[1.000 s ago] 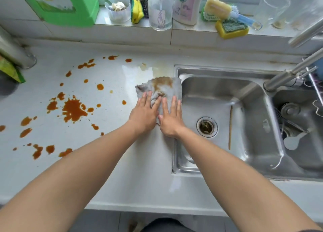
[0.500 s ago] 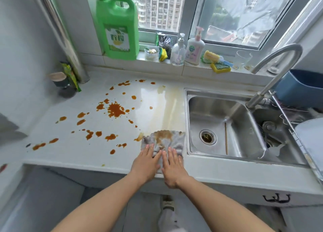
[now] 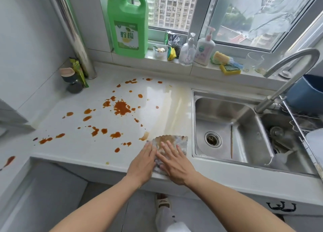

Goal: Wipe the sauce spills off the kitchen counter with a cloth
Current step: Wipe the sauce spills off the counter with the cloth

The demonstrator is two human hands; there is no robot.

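A grey cloth, stained orange-brown, lies flat on the white counter at its front edge, just left of the sink. My left hand and my right hand press down on it side by side, palms flat and fingers spread. Orange sauce spills dot the counter to the left and behind the cloth, with the biggest blot near the middle. A pale yellowish wet streak runs from the back of the counter down to the cloth.
A steel sink with a tall curved tap is on the right. The window sill holds a big green detergent jug, pump bottles and sponges. A steel pipe and a small cup stand back left.
Both hands have dragged the cloth from the back of the counter to its front edge, leaving a wet streak. The view has pulled back and tilted up.
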